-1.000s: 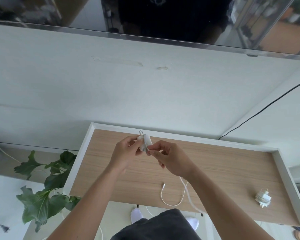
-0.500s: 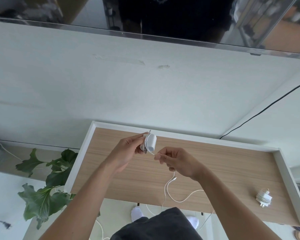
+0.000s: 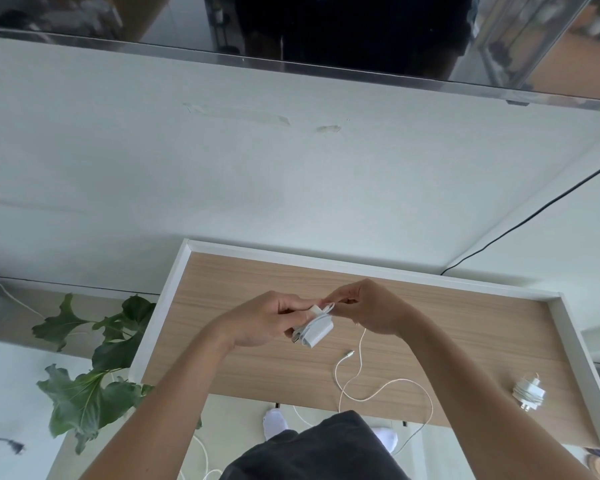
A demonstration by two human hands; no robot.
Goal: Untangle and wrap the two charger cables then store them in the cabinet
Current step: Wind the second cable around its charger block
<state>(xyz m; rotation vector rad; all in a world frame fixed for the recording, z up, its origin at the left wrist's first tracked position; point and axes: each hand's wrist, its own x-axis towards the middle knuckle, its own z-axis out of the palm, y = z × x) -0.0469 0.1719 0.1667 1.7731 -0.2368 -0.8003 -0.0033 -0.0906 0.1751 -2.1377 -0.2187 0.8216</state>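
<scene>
While the left hand (image 3: 264,322) grips the second charger (image 3: 317,330) above the cabinet top (image 3: 465,323), I log the right hand (image 3: 373,310) pinching its cable (image 3: 362,344) | tail (image 3: 395,382) unwound on the top | first charger (image 3: 530,393) wrapped, far right | storage pending.

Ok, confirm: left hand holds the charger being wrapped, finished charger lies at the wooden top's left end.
Wrong end: the head view shows the finished charger at the right end of the wooden top. The left hand does hold the charger being wrapped.
</scene>
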